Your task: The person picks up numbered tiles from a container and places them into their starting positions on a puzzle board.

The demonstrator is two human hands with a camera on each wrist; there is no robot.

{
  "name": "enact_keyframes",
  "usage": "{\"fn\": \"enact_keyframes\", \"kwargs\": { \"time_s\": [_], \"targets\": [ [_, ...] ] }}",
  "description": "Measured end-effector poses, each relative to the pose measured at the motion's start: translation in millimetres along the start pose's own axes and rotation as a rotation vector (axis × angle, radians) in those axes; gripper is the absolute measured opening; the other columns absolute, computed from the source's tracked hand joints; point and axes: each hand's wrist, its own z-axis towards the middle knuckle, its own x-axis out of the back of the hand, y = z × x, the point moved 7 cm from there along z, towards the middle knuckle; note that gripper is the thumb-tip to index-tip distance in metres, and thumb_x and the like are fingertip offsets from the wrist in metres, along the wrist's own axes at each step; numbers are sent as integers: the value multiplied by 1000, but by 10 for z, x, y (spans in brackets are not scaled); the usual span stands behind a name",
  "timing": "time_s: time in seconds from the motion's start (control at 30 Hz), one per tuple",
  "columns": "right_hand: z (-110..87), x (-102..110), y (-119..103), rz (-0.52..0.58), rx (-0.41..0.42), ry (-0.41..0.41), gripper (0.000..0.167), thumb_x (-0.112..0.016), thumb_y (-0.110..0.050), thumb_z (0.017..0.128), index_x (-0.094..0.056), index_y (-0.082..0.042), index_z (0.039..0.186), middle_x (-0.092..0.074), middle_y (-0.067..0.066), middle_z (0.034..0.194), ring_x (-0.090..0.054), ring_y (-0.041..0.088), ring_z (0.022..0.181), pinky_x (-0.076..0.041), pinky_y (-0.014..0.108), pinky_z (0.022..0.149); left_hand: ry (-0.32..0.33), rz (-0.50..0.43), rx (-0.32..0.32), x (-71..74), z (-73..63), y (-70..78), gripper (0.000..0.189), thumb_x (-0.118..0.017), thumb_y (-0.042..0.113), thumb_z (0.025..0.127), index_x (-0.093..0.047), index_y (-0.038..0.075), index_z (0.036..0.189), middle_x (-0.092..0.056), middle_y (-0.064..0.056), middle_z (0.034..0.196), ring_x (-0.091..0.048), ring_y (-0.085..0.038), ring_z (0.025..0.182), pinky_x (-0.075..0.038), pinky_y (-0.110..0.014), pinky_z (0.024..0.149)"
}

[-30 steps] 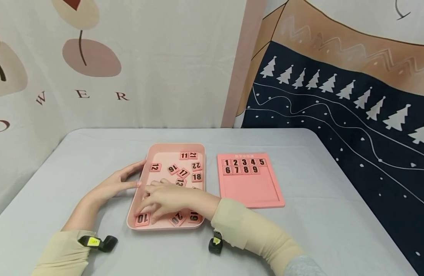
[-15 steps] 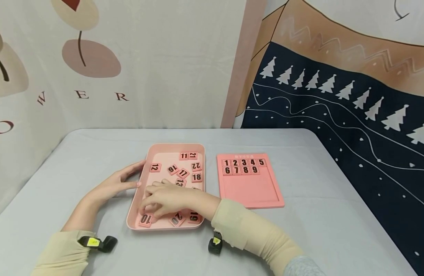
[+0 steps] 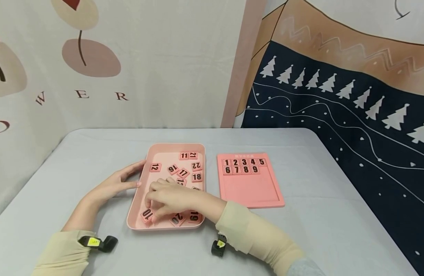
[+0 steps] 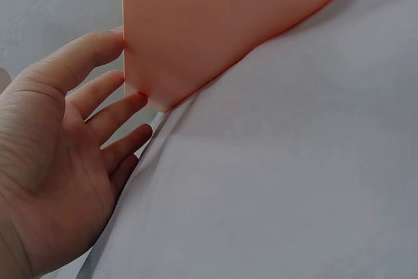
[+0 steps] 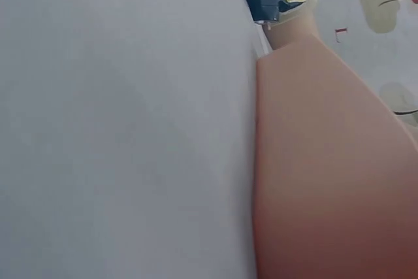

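Observation:
A pink tray [image 3: 137, 199] holds several loose pink number tiles. Over its near left part, my right hand [image 3: 172, 194] pinches the number 10 tile [image 3: 147, 215] between thumb and finger, the tile turned at an angle. My left hand [image 3: 112, 186] is at the tray's left side, fingertips touching the outer wall; in the left wrist view those fingers [image 4: 108, 119] are loosely spread against the tray wall [image 4: 209, 24]. The right wrist view shows the tray's outer wall [image 5: 326, 174] but not the right hand. Part of the number 13 tile [image 3: 181, 181] is hidden behind the right hand.
Right of the tray lies a pink number board [image 3: 250, 191], with tiles 1 to 9 set in two rows at its top. Tiles 20 [image 3: 177, 219] and 19 [image 3: 194, 217] lie near the tray's front. A pale cloth [image 3: 319, 214] covers the table.
The number 10 tile has shifted slightly right and away from the tray's front corner and turned, with the right hand's fingers drawing in around it. The left hand has stayed put.

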Motion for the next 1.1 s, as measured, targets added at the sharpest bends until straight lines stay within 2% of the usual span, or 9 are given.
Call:
{"fn": "enact_keyframes", "kwargs": {
  "time_s": [0.13,0.3,0.4,0.5,0.73,0.93,1.1],
  "targets": [
    [-115,134,52,14,-43,82,39,-65,-57,80,-61,-29,107,-43,-15,101,-34,1,99,-22,33,107,2,1,-3,1,7,12,66,-62,11,93,-29,5,150,-30,-17,152,-26,-17,137,-26,-9,98],
    [-311,291,125,3,-80,172,38,-67,-52,80,-62,-26,107,-46,-13,105,-37,4,102,-29,29,97,3,-8,-10,1,16,13,66,-62,10,93,-29,3,150,-29,-19,151,-29,-1,131,-26,-9,99],
    [-454,387,178,3,-97,226,37,-68,-50,80,-61,-24,106,-46,-11,106,-38,6,103,-30,28,92,4,-10,-9,2,24,-2,66,-62,10,93,-29,3,150,-29,-19,151,-29,-1,131,-26,-8,99],
    [-600,486,245,27,-120,286,37,-71,-47,80,-62,-22,105,-49,-9,107,-40,7,103,-28,30,95,10,-6,4,7,27,-21,67,-63,11,92,-30,5,150,-30,-17,152,-29,-2,132,-25,-8,98],
    [-979,648,413,42,-176,389,35,-75,-40,78,-64,-18,103,-52,-4,102,-39,11,98,-29,35,90,11,-1,16,4,20,-40,68,-64,12,92,-30,7,150,-29,-15,152,-28,-4,133,-26,-7,97],
    [-1338,707,608,11,-279,463,34,-77,-39,77,-63,-18,100,-52,-4,104,-42,15,101,-29,38,94,11,4,22,-4,19,-49,67,-64,13,92,-30,7,150,-29,-16,152,-26,-14,137,-26,-7,97],
    [-1650,717,805,24,-378,514,33,-80,-34,76,-64,-16,99,-52,0,104,-44,20,103,-29,41,91,13,4,30,-5,20,-65,67,-64,13,92,-30,7,150,-29,-16,152,-27,-6,135,-25,-7,97]
  ]
}}
